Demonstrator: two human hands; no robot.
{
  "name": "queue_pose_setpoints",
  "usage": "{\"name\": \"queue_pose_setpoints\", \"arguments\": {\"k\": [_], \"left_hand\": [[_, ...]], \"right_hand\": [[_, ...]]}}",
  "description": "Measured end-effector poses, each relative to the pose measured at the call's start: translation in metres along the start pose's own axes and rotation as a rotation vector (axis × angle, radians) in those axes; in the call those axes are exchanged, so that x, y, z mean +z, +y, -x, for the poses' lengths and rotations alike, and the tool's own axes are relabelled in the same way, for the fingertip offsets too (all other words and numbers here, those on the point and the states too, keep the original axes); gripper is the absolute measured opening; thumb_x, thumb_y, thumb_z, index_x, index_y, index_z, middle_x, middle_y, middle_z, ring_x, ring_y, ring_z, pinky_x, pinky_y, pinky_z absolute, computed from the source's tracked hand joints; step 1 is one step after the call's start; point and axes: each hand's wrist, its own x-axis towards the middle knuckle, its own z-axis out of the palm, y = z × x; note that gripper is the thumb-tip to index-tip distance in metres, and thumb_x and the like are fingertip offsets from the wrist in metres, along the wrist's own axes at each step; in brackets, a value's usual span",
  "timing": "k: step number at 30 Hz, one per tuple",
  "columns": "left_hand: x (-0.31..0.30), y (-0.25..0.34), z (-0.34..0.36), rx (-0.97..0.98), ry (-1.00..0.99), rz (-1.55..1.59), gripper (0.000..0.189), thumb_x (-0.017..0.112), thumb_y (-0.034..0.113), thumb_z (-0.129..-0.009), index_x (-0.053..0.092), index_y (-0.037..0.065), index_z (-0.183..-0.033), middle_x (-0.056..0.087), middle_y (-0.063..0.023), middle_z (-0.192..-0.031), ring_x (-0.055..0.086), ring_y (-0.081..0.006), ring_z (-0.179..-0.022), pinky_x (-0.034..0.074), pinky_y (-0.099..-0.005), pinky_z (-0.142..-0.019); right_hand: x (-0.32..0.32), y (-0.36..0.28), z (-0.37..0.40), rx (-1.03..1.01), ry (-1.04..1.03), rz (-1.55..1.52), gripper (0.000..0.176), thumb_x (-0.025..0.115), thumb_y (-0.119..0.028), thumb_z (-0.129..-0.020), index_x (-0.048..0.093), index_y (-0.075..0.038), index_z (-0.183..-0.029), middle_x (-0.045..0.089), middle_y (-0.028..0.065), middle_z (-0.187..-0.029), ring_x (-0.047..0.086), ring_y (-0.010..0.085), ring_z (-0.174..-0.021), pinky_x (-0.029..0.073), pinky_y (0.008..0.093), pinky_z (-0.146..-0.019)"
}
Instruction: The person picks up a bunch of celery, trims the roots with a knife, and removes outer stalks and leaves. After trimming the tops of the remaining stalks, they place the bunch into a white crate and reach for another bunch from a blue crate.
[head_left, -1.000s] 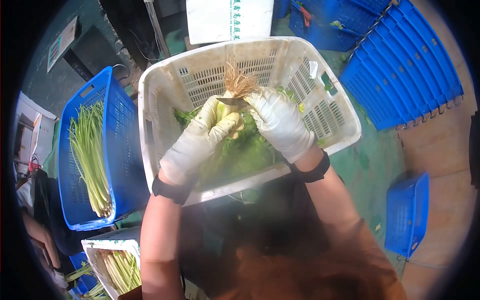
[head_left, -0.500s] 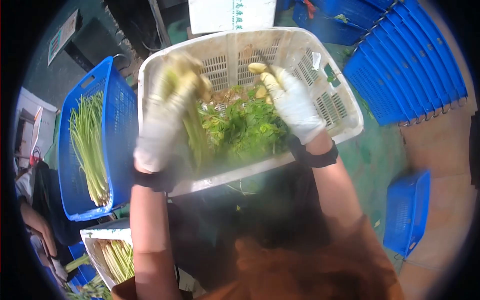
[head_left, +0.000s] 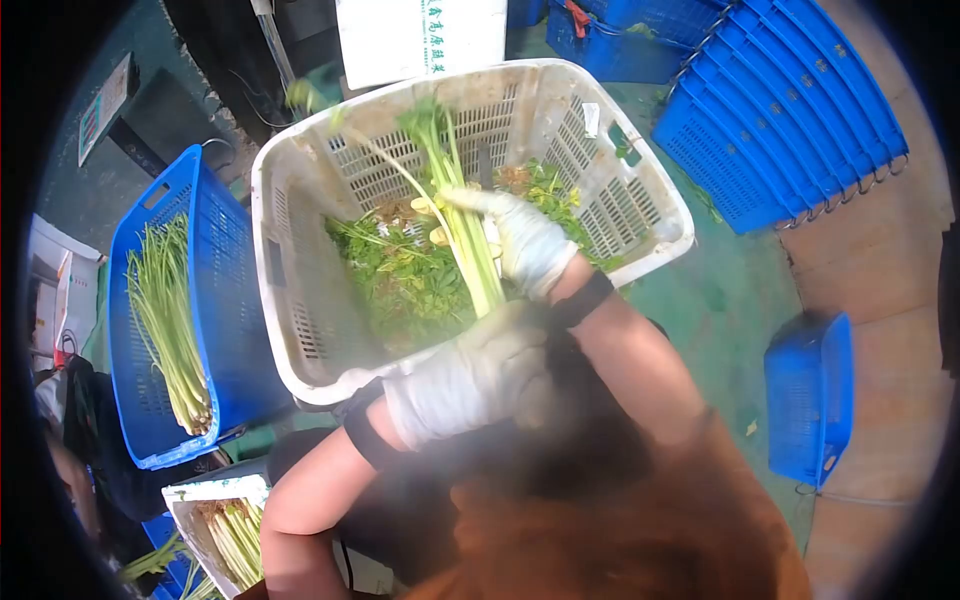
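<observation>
A bunch of celery [head_left: 466, 235] slants over the white crate, leafy end up and pale root end toward my body. My right hand [head_left: 530, 235], in a white glove with yellowed fingers, is closed round the middle of the stalks. Behind them a narrow grey blade-like shape [head_left: 485, 165] stands up near that hand; its lower part is hidden. My gloved left hand [head_left: 480, 370] is closed at the lower end of the stalks, its fingers partly hidden and blurred. One thin stem [head_left: 390, 160] bends away to the left. Green leaf trimmings [head_left: 410, 285] lie in the white crate [head_left: 290, 340].
To the left, a blue crate [head_left: 200, 300] holds long green stalks [head_left: 165, 320]. Below it stands a white foam box [head_left: 190, 500] with more stalks. Stacked blue crates [head_left: 780, 110] are at upper right, another blue crate [head_left: 810, 400] at right. Another person's arm [head_left: 75, 480] shows at far left.
My left hand has swung down and right, from the crate's left side to the root end. The celery now lies across my right hand, which has moved lower and closed on it.
</observation>
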Motion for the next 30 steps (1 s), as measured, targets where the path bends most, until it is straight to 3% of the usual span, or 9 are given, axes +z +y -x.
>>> {"name": "queue_pose_setpoints", "arguments": {"k": [4, 7, 9, 12, 16, 19, 21, 23, 30], "left_hand": [[-0.02, 0.008, 0.007, -0.299, 0.093, -0.03, 0.039, 0.066, 0.014, -0.069, 0.064, 0.009, -0.107, 0.058, -0.0154, -0.112, 0.056, -0.0305, -0.115, 0.037, -0.0484, -0.107], [-0.001, 0.012, 0.024, -0.82, 0.711, 0.516, 0.067, 0.063, 0.018, -0.091, 0.03, 0.002, -0.148, 0.047, -0.0157, -0.136, 0.051, -0.0337, -0.123, 0.037, -0.048, -0.109], [-0.013, 0.016, 0.032, -0.983, 0.66, 1.379, 0.084, 0.066, 0.033, -0.091, 0.018, 0.004, -0.153, 0.042, -0.0149, -0.142, 0.054, -0.0291, -0.122, 0.047, -0.0424, -0.101], [0.001, 0.017, 0.042, -1.018, 0.309, 1.823, 0.083, 0.068, 0.032, -0.089, 0.022, 0.003, -0.152, 0.042, -0.0162, -0.142, 0.066, -0.0262, -0.098, 0.057, -0.032, -0.079], [0.003, 0.018, 0.041, -1.245, 0.508, 1.634, 0.049, 0.063, 0.012, -0.092, 0.048, 0.0, -0.137, 0.071, -0.0096, -0.1, 0.057, -0.0062, -0.055, 0.047, -0.0183, -0.05], [-0.004, 0.013, 0.049, -1.396, 0.521, 1.402, 0.043, 0.065, 0.006, -0.09, 0.053, 0.002, -0.131, 0.072, -0.0097, -0.093, 0.055, -0.006, -0.051, 0.043, -0.0167, -0.047], [-0.004, 0.014, 0.053, -1.432, 0.509, 1.386, 0.042, 0.065, 0.005, -0.089, 0.053, 0.002, -0.13, 0.072, -0.0099, -0.092, 0.056, -0.0059, -0.052, 0.042, -0.017, -0.046], [-0.002, 0.015, 0.058, -1.461, 0.504, 1.373, 0.042, 0.065, 0.004, -0.089, 0.054, 0.002, -0.129, 0.072, -0.0101, -0.092, 0.056, -0.0058, -0.052, 0.042, -0.0173, -0.045], [-0.009, 0.021, 0.068, -1.418, 0.534, 1.362, 0.044, 0.065, 0.002, -0.087, 0.054, 0.001, -0.13, 0.072, -0.0122, -0.09, 0.055, -0.0058, -0.052, 0.04, -0.0169, -0.045]], "right_hand": [[0.009, -0.009, 0.018, -0.232, 0.116, 0.112, 0.032, 0.064, -0.02, -0.092, 0.064, -0.004, -0.12, 0.071, 0.0056, -0.1, 0.068, 0.0135, -0.078, 0.057, 0.0283, -0.063], [0.003, -0.015, 0.017, -0.338, 0.041, 0.066, 0.03, 0.062, -0.018, -0.094, 0.064, -0.004, -0.12, 0.071, 0.0036, -0.102, 0.068, 0.0122, -0.08, 0.057, 0.0274, -0.062], [0.003, -0.012, 0.016, -0.294, -0.018, 0.03, 0.03, 0.06, -0.018, -0.095, 0.062, -0.004, -0.122, 0.07, 0.0035, -0.104, 0.068, 0.0126, -0.082, 0.057, 0.0261, -0.061], [0.021, 0.001, 0.011, -0.414, -0.047, 0.0, 0.039, 0.054, -0.02, -0.099, 0.051, -0.008, -0.136, 0.065, 0.0079, -0.121, 0.066, 0.0107, -0.089, 0.044, 0.0165, -0.046], [0.011, -0.007, 0.009, -0.129, 0.235, 0.376, 0.03, 0.065, -0.029, -0.092, 0.063, -0.008, -0.114, 0.066, 0.0009, -0.093, 0.058, 0.0091, -0.07, 0.044, 0.0223, -0.052], [-0.011, 0.008, -0.014, -0.351, 0.574, 0.539, 0.04, 0.065, -0.042, -0.092, 0.064, -0.007, -0.112, 0.06, -0.0025, -0.087, 0.051, 0.0089, -0.071, 0.042, 0.0242, -0.059], [-0.009, 0.008, -0.012, -0.444, 0.57, 0.595, 0.045, 0.059, -0.047, -0.095, 0.063, -0.008, -0.117, 0.059, -0.0019, -0.087, 0.051, 0.0102, -0.072, 0.043, 0.0234, -0.065], [0.001, 0.007, -0.002, -0.5, 0.311, 0.543, 0.054, 0.045, -0.047, -0.101, 0.053, -0.004, -0.134, 0.063, -0.0047, -0.084, 0.041, -0.0015, -0.056, 0.028, 0.0149, -0.047], [-0.014, 0.005, 0.002, -0.168, -0.01, 0.606, 0.053, 0.04, -0.045, -0.104, 0.047, -0.009, -0.142, 0.061, -0.0018, -0.072, 0.035, 0.0009, -0.045, 0.025, 0.0162, -0.039]]}}
